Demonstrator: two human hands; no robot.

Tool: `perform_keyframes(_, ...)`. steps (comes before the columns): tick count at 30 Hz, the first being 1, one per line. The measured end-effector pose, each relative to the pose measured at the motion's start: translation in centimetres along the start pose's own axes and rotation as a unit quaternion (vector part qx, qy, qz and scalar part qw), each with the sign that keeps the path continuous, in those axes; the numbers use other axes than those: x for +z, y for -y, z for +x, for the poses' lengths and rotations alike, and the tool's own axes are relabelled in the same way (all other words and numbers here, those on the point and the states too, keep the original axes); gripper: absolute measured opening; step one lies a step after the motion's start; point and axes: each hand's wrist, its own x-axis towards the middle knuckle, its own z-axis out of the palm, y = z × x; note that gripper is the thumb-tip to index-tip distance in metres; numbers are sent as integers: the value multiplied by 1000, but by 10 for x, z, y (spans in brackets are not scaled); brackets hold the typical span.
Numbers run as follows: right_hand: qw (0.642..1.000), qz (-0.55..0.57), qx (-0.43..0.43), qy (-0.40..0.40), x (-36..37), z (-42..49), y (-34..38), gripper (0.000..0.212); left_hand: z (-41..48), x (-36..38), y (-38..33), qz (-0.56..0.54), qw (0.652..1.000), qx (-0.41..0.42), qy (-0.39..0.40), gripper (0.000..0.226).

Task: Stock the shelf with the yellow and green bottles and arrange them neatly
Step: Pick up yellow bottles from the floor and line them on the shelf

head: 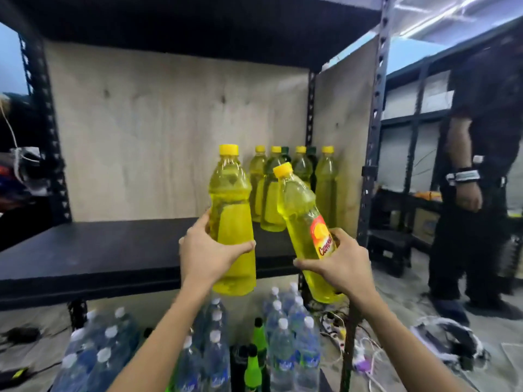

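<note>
Before the shelf (119, 250), left hand (205, 254) grips an upright yellow bottle (232, 222); right hand (339, 264) grips a tilted labelled bottle (307, 222).

Grey floor (410, 281) — ceiling strip lights (441, 16)

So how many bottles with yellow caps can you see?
6. One upright bottle in the left hand, one tilted bottle in the right hand, and four standing bottles at the back right of the shelf. Others may hide behind them.
</note>
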Motion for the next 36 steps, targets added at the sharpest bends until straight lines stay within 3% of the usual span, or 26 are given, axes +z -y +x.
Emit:
perform_keyframes(6,996,66,39,-50,7,78,24,103,76,65,-28,-33,998,48,4,110)
perform_keyframes(13,987,114,80,-77,58,126,25,107,131,138,-10,-22,1000,11,-14,109)
perform_keyframes(19,984,100,98,-109,96,141,9,91,140,167,16,-37,999,5,-3,104)
perform_keyframes(27,978,114,105,-139,120,148,-3,88,136,180,27,-24,999,18,20,109)
perform_keyframes(32,981,88,107,-135,124,146,-2,93,132,176,32,-13,999,16,40,112)
perform_keyframes(36,981,-15,138,-134,118,142,8,100,127,173,29,-8,997,-11,73,115)
